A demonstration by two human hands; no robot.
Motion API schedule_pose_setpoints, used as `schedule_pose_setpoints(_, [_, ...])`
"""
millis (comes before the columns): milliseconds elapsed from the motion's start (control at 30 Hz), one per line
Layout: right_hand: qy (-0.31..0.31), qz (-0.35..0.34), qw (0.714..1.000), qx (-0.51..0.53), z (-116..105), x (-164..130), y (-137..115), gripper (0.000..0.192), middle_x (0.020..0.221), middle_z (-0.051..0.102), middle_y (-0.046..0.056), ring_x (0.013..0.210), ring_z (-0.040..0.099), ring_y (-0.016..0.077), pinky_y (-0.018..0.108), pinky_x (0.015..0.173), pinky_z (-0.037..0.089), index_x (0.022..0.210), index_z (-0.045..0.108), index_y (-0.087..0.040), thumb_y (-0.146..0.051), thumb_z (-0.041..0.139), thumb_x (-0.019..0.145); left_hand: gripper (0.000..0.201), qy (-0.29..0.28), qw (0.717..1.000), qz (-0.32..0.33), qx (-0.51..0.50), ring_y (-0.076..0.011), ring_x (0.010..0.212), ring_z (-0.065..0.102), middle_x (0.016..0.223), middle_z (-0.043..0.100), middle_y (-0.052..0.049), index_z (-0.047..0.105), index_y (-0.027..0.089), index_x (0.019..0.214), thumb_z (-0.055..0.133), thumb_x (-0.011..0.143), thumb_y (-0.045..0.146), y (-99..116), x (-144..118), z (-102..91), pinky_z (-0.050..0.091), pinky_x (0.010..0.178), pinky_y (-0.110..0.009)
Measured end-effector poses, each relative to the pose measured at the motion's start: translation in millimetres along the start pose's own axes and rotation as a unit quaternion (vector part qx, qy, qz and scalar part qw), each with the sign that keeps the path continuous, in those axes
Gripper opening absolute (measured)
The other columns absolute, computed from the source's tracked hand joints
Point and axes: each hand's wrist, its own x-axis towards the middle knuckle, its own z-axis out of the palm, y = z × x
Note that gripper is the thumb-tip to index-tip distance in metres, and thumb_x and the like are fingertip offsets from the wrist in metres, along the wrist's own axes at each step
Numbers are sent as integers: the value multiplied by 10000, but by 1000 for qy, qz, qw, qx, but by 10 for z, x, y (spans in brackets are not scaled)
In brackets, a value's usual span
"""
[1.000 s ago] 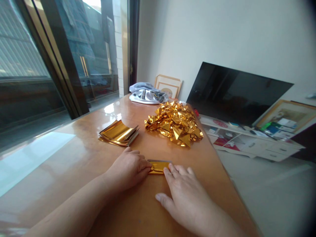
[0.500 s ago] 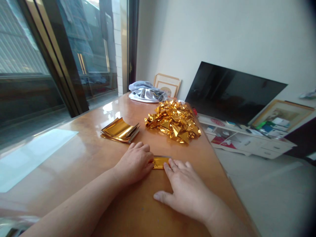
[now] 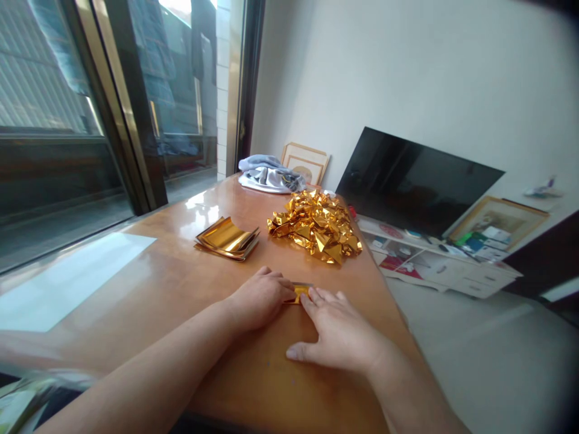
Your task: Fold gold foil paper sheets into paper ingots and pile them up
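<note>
A narrow folded strip of gold foil paper [image 3: 300, 293] lies flat on the table, between my two hands. My left hand [image 3: 263, 296] is closed, its curled fingers pressed on the strip's left part and hiding it. At the right end rest the fingertips of my right hand [image 3: 341, 331], which is open, fingers stretched and thumb held wide on the tabletop side. Beyond my left hand sits a stack of gold foil sheets [image 3: 228, 236], slightly curved upward. A large heap of folded gold foil pieces [image 3: 319, 226] lies farther back on the right.
The glossy brown table [image 3: 181, 289] has its right edge beside my right forearm. Folded clothes [image 3: 271, 175] lie at its far end. A pale sheet [image 3: 76, 277] is at the left, near the glass door. A television [image 3: 414, 181] stands on a white cabinet [image 3: 470, 271].
My left hand has slid right along the foil strip, closer to my right hand, so less of the strip shows. The right hand stays at its end. The camera view has shifted slightly.
</note>
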Motion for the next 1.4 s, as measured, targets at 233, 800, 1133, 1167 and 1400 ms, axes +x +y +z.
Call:
schedule_pose_setpoints(233, [-8,19,1000,9,82,-88,23,1133,1656,141,147,1516,126,359,545,1190,93,1601,181,-194,-875,462,740,249,-19,999,-10,-41,-211,989,613,1118,744,16,723,337,999,502,944,236,-78,-37,-6,283,805,-379])
schedule_pose_setpoints(800, [115,51,989,-71,126,-224,137,848,1618,268,144,1517,149,353,553,1210,123,1556,335,-125,-685,389,922,333,-20,999,4,-38,-244,1049,570,1213,710,23,718,441,1106,513,934,242,-125,-34,43,257,796,-395])
schedule_pose_setpoints(1133, [143,4,985,-92,323,-52,-52,534,1486,515,118,1434,375,269,455,1209,178,1444,527,-143,-397,351,1008,348,-23,999,-2,-44,-243,1072,557,1241,694,15,699,466,1154,512,938,267,-147,-29,83,272,809,-387])
schedule_pose_setpoints(1167, [144,7,985,-99,318,-78,-23,525,1476,529,106,1446,350,277,471,1207,162,1436,539,-160,-399,351,1009,342,-22,999,-4,-46,-242,1074,556,1244,691,17,702,468,1149,509,942,275,-149,-28,89,272,814,-388])
schedule_pose_setpoints(1400, [173,61,981,-65,79,-102,116,368,1221,688,143,1193,552,292,403,1029,359,1030,750,-172,-327,425,955,343,-15,998,-4,-58,-251,1081,550,1207,703,11,704,481,1131,521,936,268,-143,-25,91,265,828,-393])
